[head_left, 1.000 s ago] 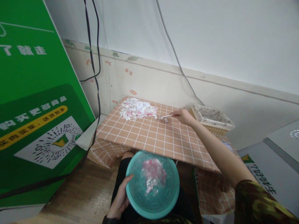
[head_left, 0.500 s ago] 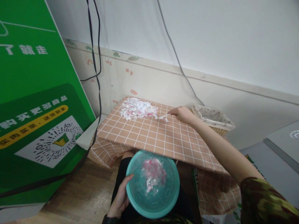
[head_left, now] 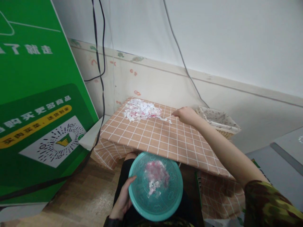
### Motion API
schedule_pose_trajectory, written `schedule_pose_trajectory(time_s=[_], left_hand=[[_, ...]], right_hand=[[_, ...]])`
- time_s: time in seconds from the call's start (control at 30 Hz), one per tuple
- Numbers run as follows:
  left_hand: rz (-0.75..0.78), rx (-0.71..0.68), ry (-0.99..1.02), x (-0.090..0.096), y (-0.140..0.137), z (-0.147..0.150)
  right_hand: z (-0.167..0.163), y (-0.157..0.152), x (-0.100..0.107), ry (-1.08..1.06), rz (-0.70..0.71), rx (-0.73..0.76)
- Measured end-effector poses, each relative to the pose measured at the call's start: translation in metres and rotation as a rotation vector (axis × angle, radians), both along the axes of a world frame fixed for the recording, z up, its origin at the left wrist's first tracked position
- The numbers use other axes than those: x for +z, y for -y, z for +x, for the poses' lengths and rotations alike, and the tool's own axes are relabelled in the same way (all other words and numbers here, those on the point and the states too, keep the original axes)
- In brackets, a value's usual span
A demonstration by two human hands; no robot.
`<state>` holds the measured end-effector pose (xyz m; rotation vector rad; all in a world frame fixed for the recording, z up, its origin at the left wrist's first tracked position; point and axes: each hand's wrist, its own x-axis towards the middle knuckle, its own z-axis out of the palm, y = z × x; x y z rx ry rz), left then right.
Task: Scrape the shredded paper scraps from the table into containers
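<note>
My left hand [head_left: 125, 197] grips the left rim of a round teal plastic colander [head_left: 139, 203] on my lap. Crumpled pink and clear scraps [head_left: 156, 176] lie inside it. Over the table, my right hand [head_left: 186, 115] is closed, its fingertips pinching one end of a thin white strip [head_left: 168, 118]. The strip's other end points left at the edge of a heap of white and pink paper-like scraps [head_left: 142, 109]. A few loose white bits [head_left: 169, 121] lie by the strip. I cannot make out what the strip is made of.
A brown checked cloth [head_left: 151, 138] covers the table. A lined wicker basket [head_left: 219, 121] stands at its back right. A green sign board [head_left: 47, 85] is on the left, with dark cables [head_left: 102, 63] hanging beside it. Behind is the wall [head_left: 142, 28].
The view has shifted slightly, so everything sits a little further right. Both hands keep their holds, and the heap and the colander's contents look the same.
</note>
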<state>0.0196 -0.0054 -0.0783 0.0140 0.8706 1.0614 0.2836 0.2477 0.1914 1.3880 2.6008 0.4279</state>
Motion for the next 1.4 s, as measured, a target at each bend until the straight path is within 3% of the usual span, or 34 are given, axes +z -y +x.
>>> schedule_pose_trajectory(time_s=[0.13, 0.3, 0.6, 0.97, 1.4], left_hand=[[0.001, 0.004, -0.002, 0.001, 0.0, 0.0], [-0.001, 0.015, -0.003, 0.0, 0.0, 0.0], [0.009, 0.021, 0.004, 0.0, 0.0, 0.001], [0.002, 0.024, 0.009, 0.004, 0.0, 0.001], [-0.002, 0.016, -0.004, 0.0, 0.001, 0.001]], right_hand=[[-0.002, 0.004, 0.008, 0.072, 0.073, -0.03], [-0.01, 0.009, 0.003, 0.054, 0.068, 0.007], [-0.006, 0.009, 0.01, 0.084, 0.073, -0.137], [-0.011, 0.004, -0.008, 0.047, 0.095, -0.119], [-0.01, 0.002, -0.008, -0.041, 0.064, -0.074]])
